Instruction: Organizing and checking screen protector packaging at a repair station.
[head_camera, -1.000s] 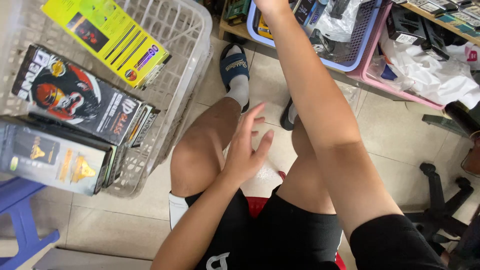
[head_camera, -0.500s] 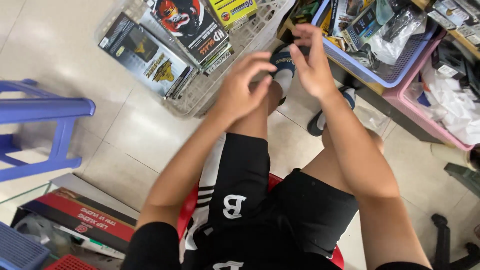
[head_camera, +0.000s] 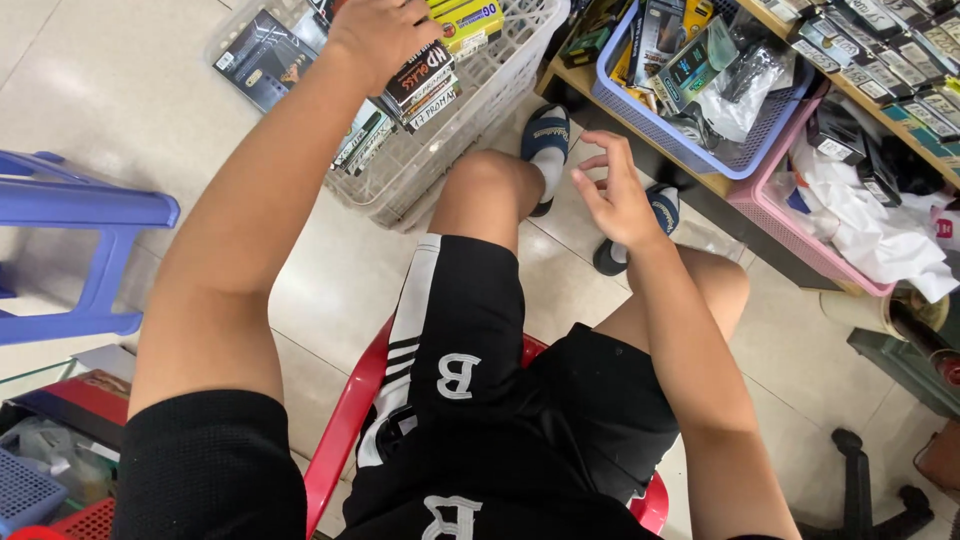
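A red plastic chair (head_camera: 345, 440) is seen nearest, at 6 o'clock, under a seated person in black shorts (head_camera: 500, 400). The right hand (head_camera: 615, 195) is held above the right knee, just right of centre, with the palm turned inward and the fingers loosely spread and slightly curled; nothing is held in it. The left arm is stretched up towards 11 o'clock, and the left hand (head_camera: 375, 35) is laid on a stack of flat packages (head_camera: 415, 85) standing on edge in a white plastic basket (head_camera: 450, 150). The fingers are curled over the top of the stack, but whether a package is truly gripped cannot be told, since the hand is partly cut by the frame's top edge.

The white basket is set on the tiled floor just beyond the left knee, at 12 o'clock. Two feet in blue slippers (head_camera: 545, 135) are seen between the basket and a low wooden shelf (head_camera: 640, 135). A blue stool (head_camera: 80, 240) is placed at 9 o'clock, well apart from the hands, and a red box (head_camera: 75, 400) is seen at 8 o'clock. At 1 o'clock a lilac basket (head_camera: 690, 150) filled with small packages is rested on the shelf, and a pink basket (head_camera: 800, 235) with white crumpled wrapping is set beside it at 2 o'clock. The view into the white basket is partly blocked by the left forearm.
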